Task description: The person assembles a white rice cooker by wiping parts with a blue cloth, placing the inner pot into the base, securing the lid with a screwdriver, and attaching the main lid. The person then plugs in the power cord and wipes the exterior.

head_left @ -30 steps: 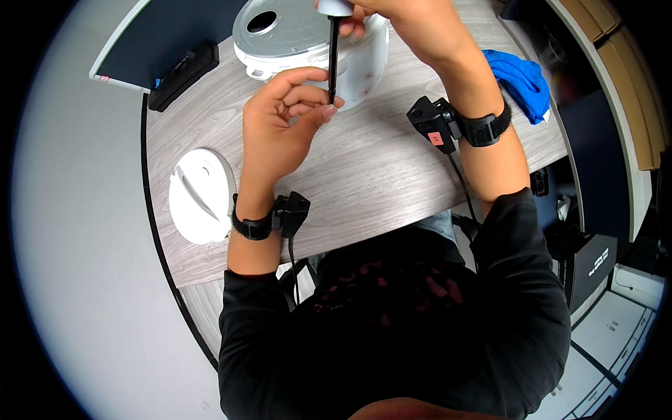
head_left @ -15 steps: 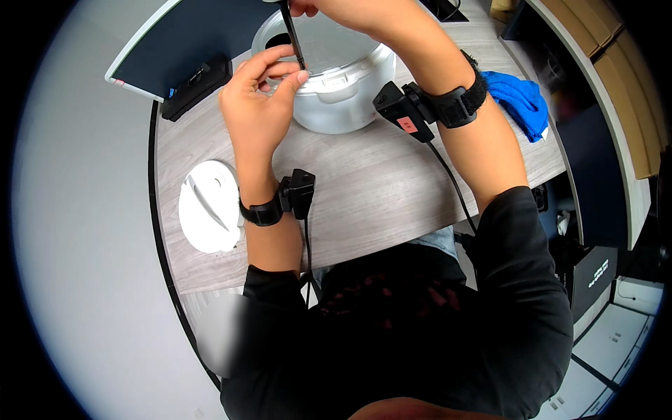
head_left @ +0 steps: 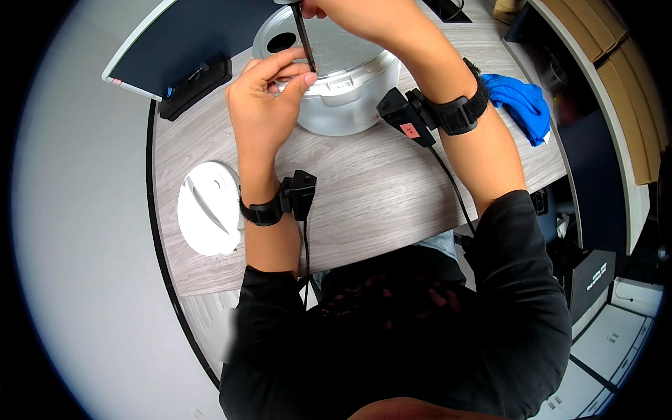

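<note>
A round whitish bucket (head_left: pixel 341 117) with a greyish top (head_left: pixel 350 45) stands at the far side of the table; a dark oval hole (head_left: pixel 281 43) shows in the top. A screwdriver (head_left: pixel 304 38) with a long dark shaft points down at the bucket's near rim. My right hand (head_left: pixel 314 9) is closed on its upper end, mostly cut off by the frame's top edge. Beside the rim, my left hand (head_left: pixel 269 87) has thumb and fingers pinched round the shaft's tip. Whether a small part sits between those fingertips is hidden.
A white round lid (head_left: pixel 210 210) with a raised bar lies at the left on the wooden table (head_left: pixel 378 196). A blue cloth (head_left: pixel 518 101) lies at the right. Behind my left hand are a black case (head_left: pixel 196 87) and a dark, white-edged panel (head_left: pixel 182 45). Cables trail from both wrist devices.
Both hands and the screwdriver have shifted slightly right, and more of the dark oval hole shows. The screwdriver still points down at the bucket's rim.
</note>
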Motion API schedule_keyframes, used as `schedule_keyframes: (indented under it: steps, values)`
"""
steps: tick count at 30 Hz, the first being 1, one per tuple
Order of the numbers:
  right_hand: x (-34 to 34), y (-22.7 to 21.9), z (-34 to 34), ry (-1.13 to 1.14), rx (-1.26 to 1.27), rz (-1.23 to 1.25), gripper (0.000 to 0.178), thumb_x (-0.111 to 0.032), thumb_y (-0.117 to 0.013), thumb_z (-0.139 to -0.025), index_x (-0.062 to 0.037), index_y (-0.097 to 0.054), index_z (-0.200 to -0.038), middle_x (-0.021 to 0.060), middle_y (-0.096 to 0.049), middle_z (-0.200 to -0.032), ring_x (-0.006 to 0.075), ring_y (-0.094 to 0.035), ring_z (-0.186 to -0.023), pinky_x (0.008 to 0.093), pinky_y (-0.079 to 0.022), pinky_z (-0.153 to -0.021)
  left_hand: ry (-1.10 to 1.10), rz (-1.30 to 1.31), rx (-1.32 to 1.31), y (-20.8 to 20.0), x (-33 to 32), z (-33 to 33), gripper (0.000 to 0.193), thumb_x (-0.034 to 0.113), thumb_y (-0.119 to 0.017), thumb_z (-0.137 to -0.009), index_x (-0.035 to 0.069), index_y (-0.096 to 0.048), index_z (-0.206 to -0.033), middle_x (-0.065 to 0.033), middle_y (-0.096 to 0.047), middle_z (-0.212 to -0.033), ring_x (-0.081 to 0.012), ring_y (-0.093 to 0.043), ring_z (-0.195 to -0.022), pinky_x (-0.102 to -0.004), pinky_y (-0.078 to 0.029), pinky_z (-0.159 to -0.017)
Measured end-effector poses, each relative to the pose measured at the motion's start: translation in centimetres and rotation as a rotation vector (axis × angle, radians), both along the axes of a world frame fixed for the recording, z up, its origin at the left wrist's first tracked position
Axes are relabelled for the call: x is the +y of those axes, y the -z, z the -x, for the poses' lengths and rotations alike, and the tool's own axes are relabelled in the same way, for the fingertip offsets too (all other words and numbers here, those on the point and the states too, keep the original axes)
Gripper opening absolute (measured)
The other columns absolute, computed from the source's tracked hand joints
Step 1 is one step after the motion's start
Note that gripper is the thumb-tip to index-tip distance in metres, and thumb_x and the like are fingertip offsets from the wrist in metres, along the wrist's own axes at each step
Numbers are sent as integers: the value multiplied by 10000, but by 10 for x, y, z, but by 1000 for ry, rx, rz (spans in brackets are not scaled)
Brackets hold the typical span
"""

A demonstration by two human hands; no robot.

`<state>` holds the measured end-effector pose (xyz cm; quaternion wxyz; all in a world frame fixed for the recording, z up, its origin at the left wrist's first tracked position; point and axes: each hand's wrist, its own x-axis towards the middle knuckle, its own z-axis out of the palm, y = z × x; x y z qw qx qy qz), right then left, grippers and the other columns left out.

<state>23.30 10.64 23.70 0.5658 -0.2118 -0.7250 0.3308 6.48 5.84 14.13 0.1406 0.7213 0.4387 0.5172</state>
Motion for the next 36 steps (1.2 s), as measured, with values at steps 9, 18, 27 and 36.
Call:
schedule_keyframes:
  steps: [9, 18, 27, 36]
  values:
    - [-5, 1, 1, 55, -2, -5, 278, -169, -731, -913, 39, -649, -1078, 19, -623, -774, 69, -546, -660, 238, -465, -601, 72, 32, -4, -1, 1, 5, 272, 26, -781, -852, -1, -744, -1120, -38, -768, -924, -71, -597, -821, -227, -448, -746]
    - [-8, 0, 3, 129, -14, -61, 337, -211, -776, -871, 33, -635, -1055, 49, -615, -757, 105, -561, -635, 275, -473, -588, 2, -81, -186, 7, 8, -9, 207, 108, -839, -817, 42, -782, -1005, -63, -724, -892, -131, -661, -808, -260, -512, -728]
    - [3, 7, 3, -103, 8, 69, 280, -144, -777, -877, 33, -635, -1040, 35, -616, -772, 72, -577, -711, 242, -481, -647, 52, -90, -105, 6, 5, -10, 131, 94, -693, -963, -15, -748, -1010, -46, -742, -897, -98, -617, -838, -243, -487, -780]
    - [-10, -3, -7, -104, -119, 144, 316, -124, -784, -873, 41, -642, -1102, 1, -608, -780, 48, -539, -676, 224, -454, -600, 80, -111, -97, 6, 10, -7, 132, 179, -755, -900, 51, -773, -928, -48, -751, -821, -159, -633, -768, -304, -485, -742]
